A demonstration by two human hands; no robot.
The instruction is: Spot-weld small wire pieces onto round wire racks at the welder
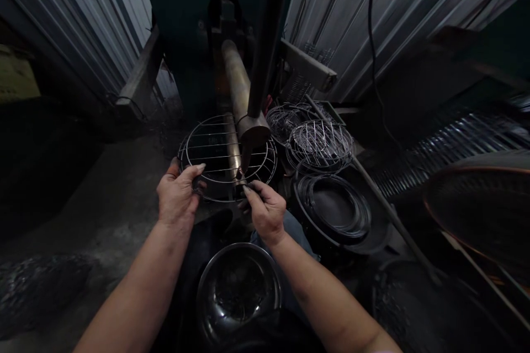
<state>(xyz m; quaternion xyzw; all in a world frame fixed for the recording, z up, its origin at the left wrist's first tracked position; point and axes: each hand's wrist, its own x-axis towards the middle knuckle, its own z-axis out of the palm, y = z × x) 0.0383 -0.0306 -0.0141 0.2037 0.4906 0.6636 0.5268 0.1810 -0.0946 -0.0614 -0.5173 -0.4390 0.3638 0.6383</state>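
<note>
A round wire rack (219,181) with parallel cross-wires and two rings lies level between the arms of what looks like a spot welder. My left hand (178,193) grips the rack's left rim, thumb on top. At the near rim, my right hand (267,210) is closed in a pinch close to the welder's electrode tip (245,160); whatever small part sits in those fingers is too dark to make out. The thick upper arm (240,83) of the machine passes above the rack, and its thinner lower arm (232,146) runs beneath.
A shiny metal bowl (203,276) with small dark pieces inside sits below my hands. To the right are stacked wire racks (321,143), a basin (383,231) with coiled wire rings (360,212), and a long rod (389,209). A dark upright bar (269,33) stands over the machine arm.
</note>
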